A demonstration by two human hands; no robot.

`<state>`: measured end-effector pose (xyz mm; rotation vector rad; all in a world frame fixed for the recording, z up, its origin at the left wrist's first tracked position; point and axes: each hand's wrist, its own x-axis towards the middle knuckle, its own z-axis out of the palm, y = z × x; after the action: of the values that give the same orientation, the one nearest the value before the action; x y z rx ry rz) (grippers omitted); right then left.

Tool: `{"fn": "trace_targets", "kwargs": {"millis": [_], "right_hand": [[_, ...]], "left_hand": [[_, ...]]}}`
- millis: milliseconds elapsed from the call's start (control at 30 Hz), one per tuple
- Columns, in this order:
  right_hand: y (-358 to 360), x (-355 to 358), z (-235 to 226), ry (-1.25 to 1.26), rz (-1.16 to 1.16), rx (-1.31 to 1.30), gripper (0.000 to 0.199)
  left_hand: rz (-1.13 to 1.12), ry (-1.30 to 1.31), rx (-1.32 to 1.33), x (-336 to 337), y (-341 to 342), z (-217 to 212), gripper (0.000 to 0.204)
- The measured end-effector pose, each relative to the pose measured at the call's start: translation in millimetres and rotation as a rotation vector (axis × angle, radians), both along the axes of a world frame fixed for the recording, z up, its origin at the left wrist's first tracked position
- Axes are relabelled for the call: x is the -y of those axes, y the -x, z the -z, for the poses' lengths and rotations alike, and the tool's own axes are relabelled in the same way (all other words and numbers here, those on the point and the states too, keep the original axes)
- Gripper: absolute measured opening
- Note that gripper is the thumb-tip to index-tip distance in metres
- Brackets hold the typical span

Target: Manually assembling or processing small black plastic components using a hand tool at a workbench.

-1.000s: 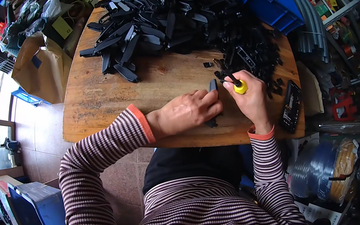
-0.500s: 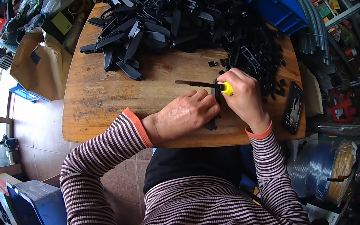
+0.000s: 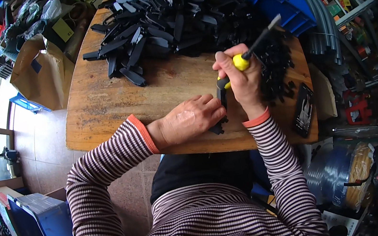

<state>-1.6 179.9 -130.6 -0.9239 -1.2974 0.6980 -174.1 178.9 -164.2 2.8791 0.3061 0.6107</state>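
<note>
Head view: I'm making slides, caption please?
Right hand grips a yellow-handled tool; left hand holds a black part at a wooden table.

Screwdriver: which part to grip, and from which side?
By the yellow handle, probably from the lower right, as the right hand holds it. It's thicker than the shaft, which points up and right, away from the left hand. Coming from the left would likely crowd that hand and its black part.
</note>
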Motion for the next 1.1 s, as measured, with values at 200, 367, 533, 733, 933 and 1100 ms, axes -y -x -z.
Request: {"fn": "trace_targets", "kwargs": {"millis": [200,367,533,733,933,1100], "right_hand": [[-25,16,-25,0.075,0.28,0.35,0.014],[-43,5,5,0.286,0.173,1.011,0.021],[-52,1,-10,0.37,0.153,1.051,0.027],[-60,13,-24,0.21,0.112,1.062,0.021],[-49,23,-25,0.103,0.041,1.011,0.022],[-70,26,-27,0.042,0.033,0.927,0.024]], "left_hand": [[0.055,-0.173,0.138,-6,-5,-11,0.03],[0.025,-0.012,-0.104,-14,-21,-18,0.041],[-0.084,0.806,0.201,-1,25,-56,0.041],[-0.1,1.633,0.879,-38,-17,-141,0.04],[-0.057,1.225,0.791,-196,-199,-227,0.036],[-0.338,-0.082,-0.059,-236,-221,-228,0.048]]}}
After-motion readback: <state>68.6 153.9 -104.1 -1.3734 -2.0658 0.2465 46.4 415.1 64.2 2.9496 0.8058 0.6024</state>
